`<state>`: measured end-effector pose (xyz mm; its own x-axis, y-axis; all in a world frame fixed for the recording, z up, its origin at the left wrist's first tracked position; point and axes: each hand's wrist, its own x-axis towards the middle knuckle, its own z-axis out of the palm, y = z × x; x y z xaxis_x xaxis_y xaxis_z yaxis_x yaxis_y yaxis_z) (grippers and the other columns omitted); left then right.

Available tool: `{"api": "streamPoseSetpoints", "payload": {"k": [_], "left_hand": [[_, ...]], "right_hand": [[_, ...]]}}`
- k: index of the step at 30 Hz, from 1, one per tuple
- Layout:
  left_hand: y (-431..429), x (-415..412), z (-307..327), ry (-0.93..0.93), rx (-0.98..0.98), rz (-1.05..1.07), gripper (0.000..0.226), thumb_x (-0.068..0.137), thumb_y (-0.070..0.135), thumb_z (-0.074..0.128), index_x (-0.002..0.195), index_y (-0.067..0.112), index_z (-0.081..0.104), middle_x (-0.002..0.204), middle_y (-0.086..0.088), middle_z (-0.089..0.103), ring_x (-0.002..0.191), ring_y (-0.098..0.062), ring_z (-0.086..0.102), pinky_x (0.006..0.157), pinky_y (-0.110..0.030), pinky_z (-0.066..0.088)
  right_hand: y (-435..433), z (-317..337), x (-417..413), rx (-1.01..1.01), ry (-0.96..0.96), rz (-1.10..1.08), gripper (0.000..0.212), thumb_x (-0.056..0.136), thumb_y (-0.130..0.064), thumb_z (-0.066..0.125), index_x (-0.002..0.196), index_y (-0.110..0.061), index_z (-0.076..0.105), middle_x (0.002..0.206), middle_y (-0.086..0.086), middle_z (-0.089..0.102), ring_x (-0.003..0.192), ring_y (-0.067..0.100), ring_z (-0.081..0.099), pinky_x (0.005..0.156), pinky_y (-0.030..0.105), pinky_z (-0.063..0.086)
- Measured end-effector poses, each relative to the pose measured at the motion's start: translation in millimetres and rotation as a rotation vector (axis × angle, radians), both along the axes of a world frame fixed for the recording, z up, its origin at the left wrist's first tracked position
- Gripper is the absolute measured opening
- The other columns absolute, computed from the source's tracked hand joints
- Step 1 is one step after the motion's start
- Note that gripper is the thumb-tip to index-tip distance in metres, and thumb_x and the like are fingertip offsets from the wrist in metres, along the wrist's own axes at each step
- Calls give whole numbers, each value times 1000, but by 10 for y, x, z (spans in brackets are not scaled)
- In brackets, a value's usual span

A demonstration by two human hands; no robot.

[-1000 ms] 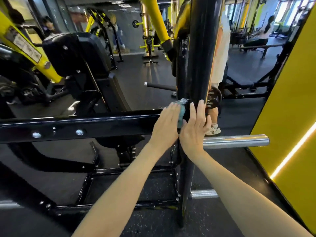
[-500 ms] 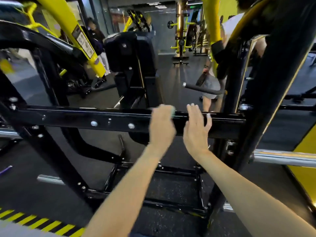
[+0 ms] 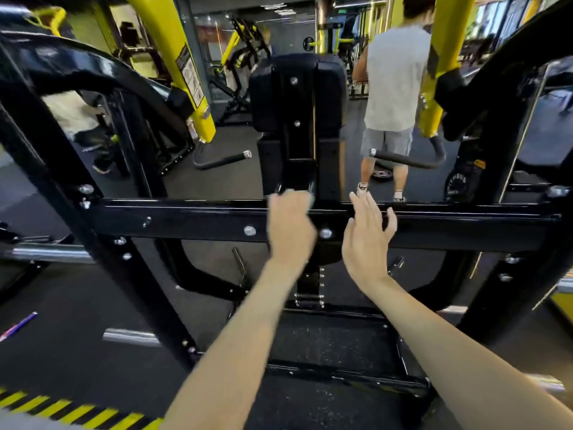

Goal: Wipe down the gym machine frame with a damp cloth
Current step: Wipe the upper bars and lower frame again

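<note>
**Left hand clamping cloth at mid-crossbar**

1. Left hand (image 3: 290,226): fingers are curling over the top edge of the crossbar (image 3: 186,220) and closing down on the cloth (image 3: 312,200). Only a thin pale-teal sliver of the cloth is showing, beside the knuckles, on top of the bar near its middle.
2. Right hand (image 3: 367,240): lying just beside the left, fingers straight and slightly spread, holding nothing. The palm is facing the bar's front face; whether it is touching cannot be told.
3. Crossbar: glossy black, running level between slanted black uprights (image 3: 62,197), with bolt heads (image 3: 249,230) showing on either side of the left hand.
4. Black padded backrest (image 3: 297,94): standing upright directly beyond the left hand.
5. Yellow lever arms (image 3: 173,57): hanging down to the left and right of the backrest.
6. A person in a grey top (image 3: 393,82): standing beyond the machine, right of the backrest, facing away.
7. Yellow-and-black striped marking (image 3: 62,408): lying on the floor at lower left.
</note>
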<state>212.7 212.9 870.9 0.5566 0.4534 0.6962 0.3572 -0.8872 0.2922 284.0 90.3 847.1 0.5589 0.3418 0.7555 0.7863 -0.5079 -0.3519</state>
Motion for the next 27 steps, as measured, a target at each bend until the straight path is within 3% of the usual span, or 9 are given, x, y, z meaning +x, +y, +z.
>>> {"api": "streamPoseSetpoints", "payload": {"k": [4, 7, 11, 14, 16, 18, 21, 23, 27], "left_hand": [[164, -114, -28, 45, 92, -200, 46, 78, 10, 34, 116, 17, 59, 107, -2, 65, 108, -21, 55, 109, -42, 30], [970, -710, -23, 38, 96, 64, 44, 76, 4, 42, 110, 17, 66, 101, -5, 67, 102, -27, 61, 104, -42, 28], [1362, -892, 36, 5, -126, 402, 39, 70, -8, 41, 92, 6, 70, 88, -11, 65, 90, -35, 62, 103, -50, 34], [923, -522, 32, -12, -69, 212, 35, 69, -3, 45, 91, 9, 69, 85, -6, 63, 86, -26, 58, 103, -41, 30], [705, -496, -59, 20, -2, -38, 42, 79, 0, 41, 112, 11, 64, 105, -3, 63, 106, -19, 54, 111, -40, 23], [943, -738, -7, 73, -18, -99, 51, 80, 3, 36, 124, 14, 60, 118, -2, 63, 120, -19, 50, 114, -43, 22], [1793, -1336, 0, 56, -9, 179, 58, 76, 4, 26, 119, 15, 64, 115, -6, 65, 113, -24, 52, 110, -42, 28], [2295, -1684, 16, 65, -44, 310, 54, 75, -7, 37, 116, 15, 66, 113, -5, 65, 110, -28, 56, 111, -41, 26], [2208, -1544, 78, -14, -26, 264, 45, 62, -6, 37, 92, 10, 67, 89, -8, 63, 84, -30, 54, 86, -37, 37]], "right_hand": [[244, 101, -138, -48, -37, 15, 46, 93, -10, 33, 137, -6, 45, 143, 10, 49, 136, 23, 41, 114, 43, 8], [425, 152, -212, -85, -18, 104, 44, 93, -4, 45, 137, -5, 46, 141, 10, 51, 138, 23, 40, 115, 42, 6], [662, 178, -283, -207, -49, 133, 46, 87, -3, 59, 133, -3, 52, 137, 12, 55, 135, 26, 44, 113, 43, 7], [877, 190, -392, -227, -42, 125, 50, 83, -3, 63, 133, -2, 53, 136, 13, 55, 134, 26, 46, 114, 43, 7], [1022, 179, -498, -215, -24, 136, 51, 83, -1, 62, 133, -2, 53, 137, 13, 55, 135, 26, 44, 115, 42, 5], [1165, 160, -626, -243, -50, 167, 54, 80, -2, 65, 133, -2, 54, 137, 14, 55, 134, 27, 46, 114, 42, 5], [1362, 153, -796, -301, -144, 170, 60, 72, -4, 74, 130, -1, 57, 133, 14, 59, 130, 27, 51, 112, 44, 12], [1504, 169, -871, -292, -173, 165, 60, 70, -2, 74, 128, -1, 58, 131, 14, 60, 128, 27, 52, 111, 45, 13], [1900, 174, -1064, -279, -146, 137, 57, 69, 1, 74, 124, 1, 61, 127, 14, 62, 124, 28, 56, 110, 45, 16]]}}
